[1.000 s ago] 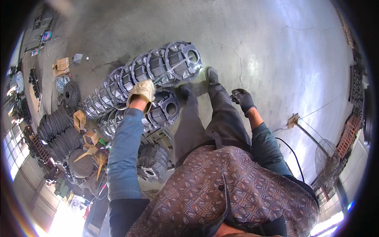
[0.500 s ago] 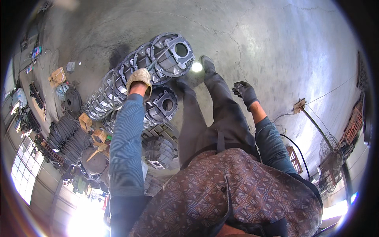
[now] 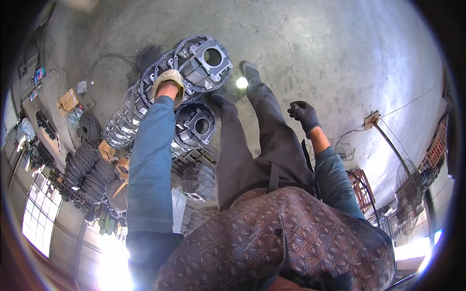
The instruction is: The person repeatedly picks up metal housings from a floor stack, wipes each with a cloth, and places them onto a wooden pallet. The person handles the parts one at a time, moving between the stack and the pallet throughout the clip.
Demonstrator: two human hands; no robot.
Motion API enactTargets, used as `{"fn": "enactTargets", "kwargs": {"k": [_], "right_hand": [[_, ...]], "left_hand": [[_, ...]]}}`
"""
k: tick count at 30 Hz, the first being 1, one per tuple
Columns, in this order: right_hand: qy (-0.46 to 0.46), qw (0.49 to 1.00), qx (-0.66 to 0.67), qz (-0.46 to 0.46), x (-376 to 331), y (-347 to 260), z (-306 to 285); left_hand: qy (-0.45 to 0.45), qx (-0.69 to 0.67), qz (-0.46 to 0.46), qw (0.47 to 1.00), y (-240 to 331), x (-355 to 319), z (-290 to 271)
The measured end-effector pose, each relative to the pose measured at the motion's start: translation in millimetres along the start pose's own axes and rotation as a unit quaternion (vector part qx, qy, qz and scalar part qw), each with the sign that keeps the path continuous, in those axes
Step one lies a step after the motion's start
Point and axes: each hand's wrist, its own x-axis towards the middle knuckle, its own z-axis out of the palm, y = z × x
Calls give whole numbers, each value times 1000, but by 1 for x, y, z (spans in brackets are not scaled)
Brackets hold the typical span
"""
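Note:
My left hand (image 3: 169,86), in a cream work glove, reaches down to a long row of grey metal housings. It touches the row just behind the front housing (image 3: 196,72), which has a bolt-holed rim and a round opening. The back of the glove hides its fingers and their hold. Beside and below lies a second row, with another housing (image 3: 200,126) at its front. My right hand (image 3: 304,116), in a dark glove, hangs by my right leg, away from the housings. Its fingers are curled in, and anything inside them is hidden.
More castings (image 3: 196,182) lie by my left leg. To the left are stacked dark ribbed parts (image 3: 87,169), cardboard pieces (image 3: 69,99) and a dark disc (image 3: 89,127). A wire-cage stand fan (image 3: 407,194) and loose cable (image 3: 345,150) are on the right. The concrete floor is cracked.
The whole view has shifted slightly, and the housings now appear a little further up and left. My left hand stays at the row; my right hand still hangs with curled fingers.

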Motion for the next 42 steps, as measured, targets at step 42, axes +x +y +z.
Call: {"fn": "enactTargets", "kwargs": {"k": [42], "right_hand": [[36,996,61,46,-12,89,16]], "left_hand": [[-35,202,142,968,9,-66,-18]]}}
